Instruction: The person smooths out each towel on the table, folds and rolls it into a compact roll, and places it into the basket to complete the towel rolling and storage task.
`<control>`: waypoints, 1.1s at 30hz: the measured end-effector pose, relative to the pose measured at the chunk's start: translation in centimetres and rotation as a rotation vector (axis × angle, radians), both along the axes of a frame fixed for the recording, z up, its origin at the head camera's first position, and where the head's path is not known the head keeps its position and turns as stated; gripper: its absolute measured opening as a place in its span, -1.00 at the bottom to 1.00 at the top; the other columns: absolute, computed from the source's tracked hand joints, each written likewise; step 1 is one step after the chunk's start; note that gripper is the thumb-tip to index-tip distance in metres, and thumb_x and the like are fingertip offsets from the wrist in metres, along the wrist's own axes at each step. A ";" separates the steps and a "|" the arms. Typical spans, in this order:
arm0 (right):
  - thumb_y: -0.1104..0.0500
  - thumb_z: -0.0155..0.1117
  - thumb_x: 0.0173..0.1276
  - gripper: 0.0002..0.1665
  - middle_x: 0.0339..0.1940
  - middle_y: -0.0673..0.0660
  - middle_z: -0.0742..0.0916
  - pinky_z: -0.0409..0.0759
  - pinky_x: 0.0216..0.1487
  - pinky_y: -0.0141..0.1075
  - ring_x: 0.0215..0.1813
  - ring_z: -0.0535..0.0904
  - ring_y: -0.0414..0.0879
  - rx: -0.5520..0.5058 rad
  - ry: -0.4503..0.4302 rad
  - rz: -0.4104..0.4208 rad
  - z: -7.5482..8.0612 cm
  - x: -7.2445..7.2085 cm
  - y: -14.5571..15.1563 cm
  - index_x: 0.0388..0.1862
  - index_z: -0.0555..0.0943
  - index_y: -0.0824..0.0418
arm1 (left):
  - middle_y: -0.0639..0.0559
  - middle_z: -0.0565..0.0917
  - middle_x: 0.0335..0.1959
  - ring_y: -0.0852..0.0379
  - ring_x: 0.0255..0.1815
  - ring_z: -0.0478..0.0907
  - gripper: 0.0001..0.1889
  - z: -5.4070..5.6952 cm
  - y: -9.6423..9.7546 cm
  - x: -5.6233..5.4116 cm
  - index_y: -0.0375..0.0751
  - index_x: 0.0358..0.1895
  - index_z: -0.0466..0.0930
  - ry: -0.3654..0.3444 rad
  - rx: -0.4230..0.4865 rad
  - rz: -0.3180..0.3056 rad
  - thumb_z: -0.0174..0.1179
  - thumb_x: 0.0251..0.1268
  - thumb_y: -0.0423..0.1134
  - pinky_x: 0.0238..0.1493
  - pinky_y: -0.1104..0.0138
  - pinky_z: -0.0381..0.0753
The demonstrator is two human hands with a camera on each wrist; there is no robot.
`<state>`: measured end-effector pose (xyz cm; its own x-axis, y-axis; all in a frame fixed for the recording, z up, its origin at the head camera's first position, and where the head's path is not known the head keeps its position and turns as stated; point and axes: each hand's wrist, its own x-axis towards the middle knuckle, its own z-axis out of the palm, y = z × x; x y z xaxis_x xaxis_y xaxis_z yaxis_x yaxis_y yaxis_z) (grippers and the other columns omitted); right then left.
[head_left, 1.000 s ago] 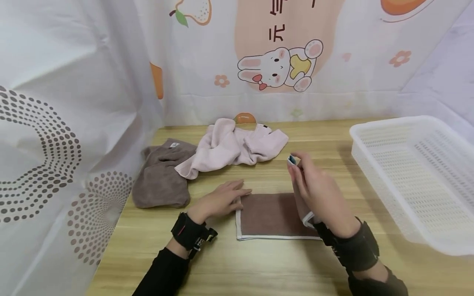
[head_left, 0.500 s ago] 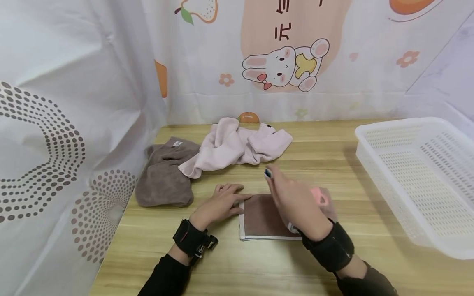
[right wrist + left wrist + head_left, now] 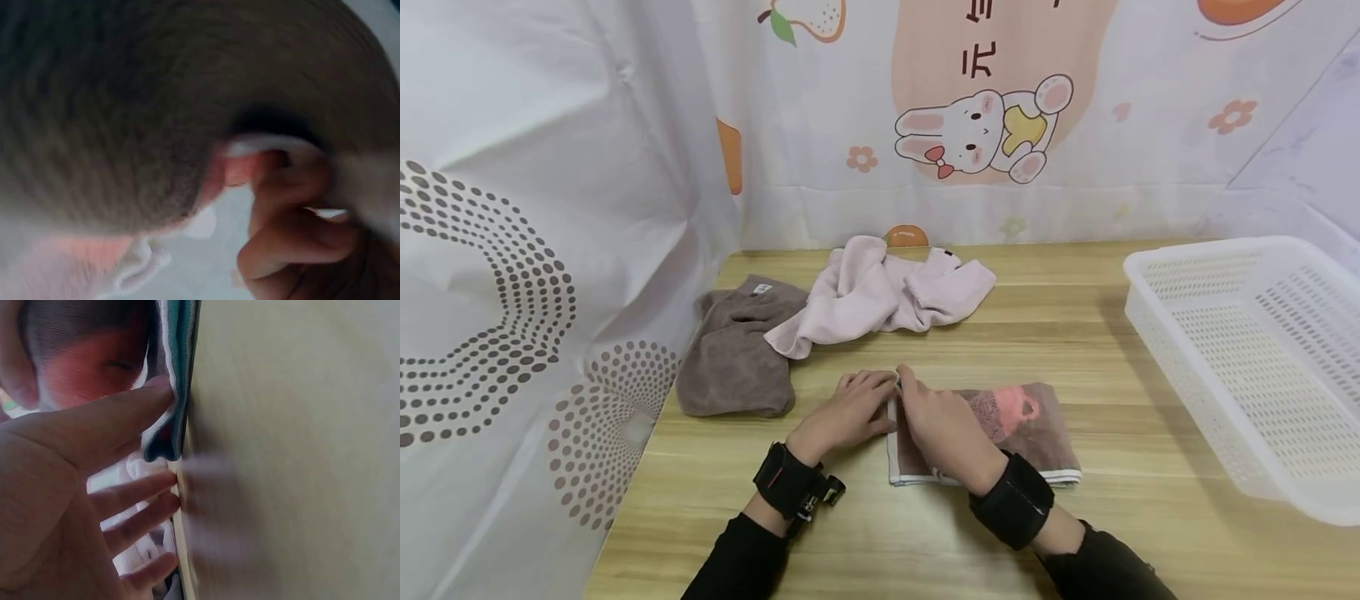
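Observation:
A brown towel with a pale border and a pink printed patch (image 3: 1018,410) lies folded on the table in the head view. My right hand (image 3: 942,429) grips its upper layer near the left edge, with curled fingers seen in the right wrist view. At the same left edge my left hand (image 3: 844,417) rests with fingers extended. The left wrist view shows the left thumb (image 3: 125,412) against the stacked towel border (image 3: 178,375), while the other fingers reach to the table. Cloth and blur hide part of the right fingertips' hold.
A crumpled pale pink towel (image 3: 880,296) lies at the back. Partly beneath or beside it is a grey-brown towel (image 3: 733,367) at the left. On the right stands a white perforated basket (image 3: 1180,367). A printed curtain (image 3: 820,208) hangs behind the wooden table (image 3: 1060,333).
My right hand has moved left across the brown towel, bringing its upper layer over to my left hand. The pink print has come into view. My left hand has stayed at the left edge.

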<state>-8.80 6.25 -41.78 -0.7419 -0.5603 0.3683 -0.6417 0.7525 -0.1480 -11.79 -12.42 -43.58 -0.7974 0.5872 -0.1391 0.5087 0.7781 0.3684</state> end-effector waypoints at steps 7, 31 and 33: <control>0.45 0.17 0.21 -0.64 -0.74 -0.06 0.40 0.40 -0.61 -0.26 -0.70 0.39 -0.16 0.037 0.080 0.021 -1.5 0.0 -0.3 0.01 0.44 0.42 | -0.16 0.38 0.44 -0.10 0.46 0.30 -0.42 -0.2 -0.1 0.2 -0.21 0.56 0.08 0.049 0.038 0.104 -0.07 0.53 -0.37 0.43 0.03 0.28; 0.24 0.34 0.28 -0.74 -0.61 0.12 0.49 0.45 -0.57 -0.22 -0.57 0.52 0.01 0.048 -0.051 -0.156 -1.6 0.2 3.9 -0.40 0.42 0.32 | 0.07 0.69 -0.06 0.14 -0.03 0.62 -0.82 0.1 1.2 0.4 -0.08 -0.02 0.69 0.071 0.155 0.044 0.24 0.37 -0.30 0.03 0.24 0.60; 0.25 0.34 0.27 -0.75 -0.57 0.13 0.50 0.50 -0.50 -0.19 -0.50 0.53 0.03 0.049 -0.054 -0.152 -1.7 0.1 3.9 -0.40 0.42 0.32 | 0.08 0.69 -0.10 0.16 -0.07 0.62 -0.84 0.1 1.3 0.7 -0.08 -0.05 0.70 0.059 0.134 0.042 0.24 0.38 -0.26 0.01 0.25 0.60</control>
<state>-8.66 10.17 -43.52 -0.8375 -0.4563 0.3008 -0.5119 0.8476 -0.1395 -11.14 -11.12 -43.52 -0.8260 0.5636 -0.0138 0.5009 0.7449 0.4406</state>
